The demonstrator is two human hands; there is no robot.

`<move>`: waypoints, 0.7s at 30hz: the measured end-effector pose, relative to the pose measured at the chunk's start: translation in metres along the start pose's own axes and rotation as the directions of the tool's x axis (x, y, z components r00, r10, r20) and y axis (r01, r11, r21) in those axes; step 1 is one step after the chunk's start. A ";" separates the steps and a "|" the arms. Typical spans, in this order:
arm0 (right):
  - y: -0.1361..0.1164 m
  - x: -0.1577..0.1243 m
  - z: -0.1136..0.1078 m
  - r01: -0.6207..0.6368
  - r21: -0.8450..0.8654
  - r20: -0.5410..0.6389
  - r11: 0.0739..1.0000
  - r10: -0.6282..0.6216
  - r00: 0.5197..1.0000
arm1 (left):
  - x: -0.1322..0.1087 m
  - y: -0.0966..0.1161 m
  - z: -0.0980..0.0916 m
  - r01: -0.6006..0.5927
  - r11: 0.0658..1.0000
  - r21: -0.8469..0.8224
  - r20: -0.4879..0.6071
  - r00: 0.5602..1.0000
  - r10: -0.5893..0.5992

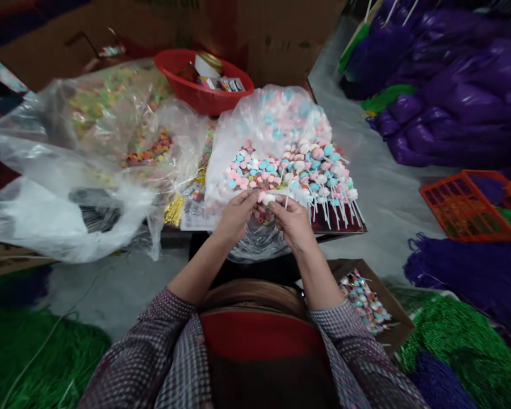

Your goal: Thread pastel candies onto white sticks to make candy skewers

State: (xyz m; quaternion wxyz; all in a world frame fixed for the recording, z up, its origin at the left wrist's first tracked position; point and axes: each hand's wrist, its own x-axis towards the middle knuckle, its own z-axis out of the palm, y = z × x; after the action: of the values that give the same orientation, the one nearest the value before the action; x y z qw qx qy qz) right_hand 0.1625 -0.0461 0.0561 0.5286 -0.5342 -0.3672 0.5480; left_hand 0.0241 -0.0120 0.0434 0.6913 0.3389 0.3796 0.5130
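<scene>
At the table's front edge my left hand (237, 215) and my right hand (295, 220) meet with fingertips pinched. A small pink candy piece (262, 197) shows at my left fingertips. Right beside it a white candy piece (269, 199) sits at the fingers of my right hand. A thin white stick (287, 201) stands up by my right fingers; whether it joins the candy I cannot tell. Just behind lie loose pink, white and blue candy discs (255, 167) on a plastic bag (218, 159). Stacked candy lollipops (323, 176) lie to the right, sticks toward me.
A red basin (183, 91) with a jar stands at the back. Clear bags of coloured pieces (123, 119) cover the left side, near gold twist ties (174, 210). Low on my right is a cardboard box (402, 324) of wrapped lollipops. An orange crate (445, 204) stands farther right.
</scene>
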 end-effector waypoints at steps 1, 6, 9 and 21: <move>0.003 0.000 0.000 0.037 -0.040 -0.002 0.999 -0.037 0.999 | -0.002 -0.002 0.000 -0.013 0.999 0.036 -0.001 1.000 0.013; 0.012 0.006 -0.005 0.146 -0.164 0.020 0.976 -0.145 0.989 | -0.012 -0.004 -0.004 -0.099 0.944 0.315 -0.021 0.994 0.112; 0.012 0.007 -0.010 0.184 -0.244 0.040 0.952 -0.180 0.983 | -0.016 -0.003 -0.008 -0.117 0.910 0.397 0.072 0.993 0.096; 0.013 -0.014 -0.009 0.238 -0.221 0.037 0.946 -0.235 0.971 | 0.000 -0.002 -0.015 0.046 0.985 0.164 -0.037 0.999 -0.040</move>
State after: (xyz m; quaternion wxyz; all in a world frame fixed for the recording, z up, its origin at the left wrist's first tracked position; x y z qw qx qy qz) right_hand 0.1672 -0.0631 0.0447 0.5251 -0.5397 -0.4906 0.4385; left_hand 0.0122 -0.0114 0.0343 0.6653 0.3783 0.4395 0.4703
